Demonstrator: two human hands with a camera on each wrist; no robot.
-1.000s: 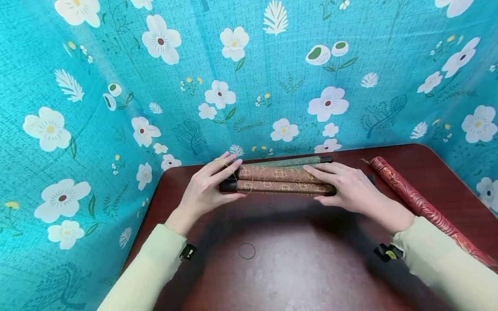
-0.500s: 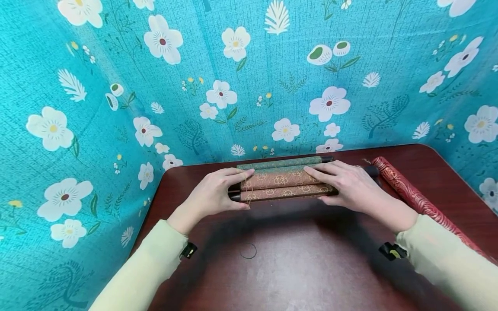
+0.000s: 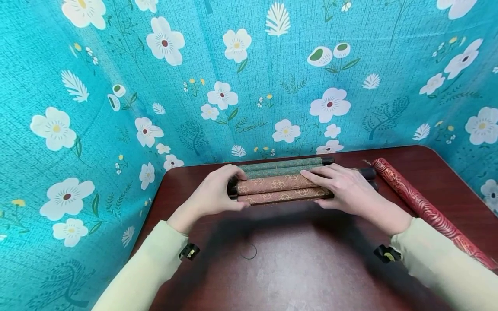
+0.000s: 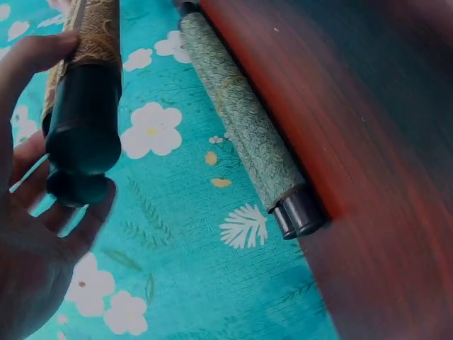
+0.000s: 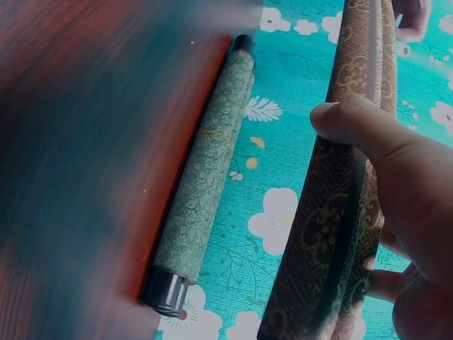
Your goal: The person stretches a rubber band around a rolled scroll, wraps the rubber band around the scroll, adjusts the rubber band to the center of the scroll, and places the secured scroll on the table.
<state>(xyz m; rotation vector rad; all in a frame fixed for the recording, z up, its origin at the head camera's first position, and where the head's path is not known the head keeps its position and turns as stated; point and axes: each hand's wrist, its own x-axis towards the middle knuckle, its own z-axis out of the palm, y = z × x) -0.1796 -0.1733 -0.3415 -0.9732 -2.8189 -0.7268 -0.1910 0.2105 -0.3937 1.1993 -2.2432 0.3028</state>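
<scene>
A brown scroll (image 3: pixel 278 185) with gold flower patterns, rolled in from both ends into two side-by-side rolls, is held above the table between both hands. My left hand (image 3: pixel 212 192) curls round its left end, where black knobs (image 4: pixel 86 117) stick out; the thumb (image 4: pixel 42 53) presses the patterned cloth. A thin yellowish band crosses the roll near that end. My right hand (image 3: pixel 344 185) grips the other end, its thumb (image 5: pixel 354 124) on one roll and its fingers underneath. Just behind lies a green scroll (image 3: pixel 280 165) with dark knobs, a thin band round its middle (image 5: pixel 214 132).
A red patterned roll (image 3: pixel 424 207) lies slantwise along the right side of the dark red table (image 3: pixel 295 280). Near the middle lies a thin dark ring (image 3: pixel 248 251). A turquoise flowered cloth (image 3: pixel 249 86) hangs round the back and sides.
One second ago the thin band was stretched over the left fingers; now it lies on the brown scroll, off them. The left fingers have drawn back, and the scroll's left end is slightly lower.
</scene>
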